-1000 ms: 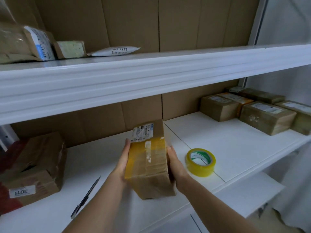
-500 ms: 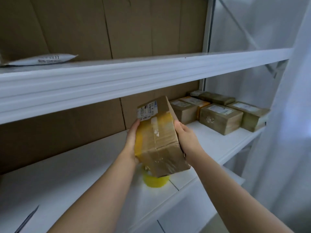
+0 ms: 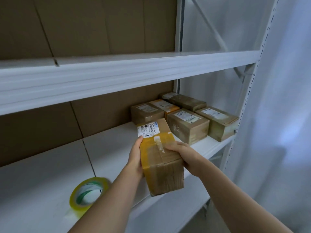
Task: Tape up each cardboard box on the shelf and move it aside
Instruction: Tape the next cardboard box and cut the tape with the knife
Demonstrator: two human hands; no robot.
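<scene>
White shelf (image 3: 109, 153), both hands clasping taped box (image 3: 161, 158), stacked boxes (image 3: 188, 125) beyond, tape roll (image 3: 87, 194) left

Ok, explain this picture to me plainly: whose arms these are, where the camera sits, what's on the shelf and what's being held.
There is no machine here. The arms belong to a person wearing a wide-angle camera on the head, looking forward and down, so you see the scene from that person's own position.

The left hand and right hand grip a cardboard box from either side. It carries yellow tape and a white shipping label, and is held above the white shelf.

On the shelf, a roll of yellow tape lies at lower left. Toward the back right stands a cluster of boxes with labels on top.
</scene>
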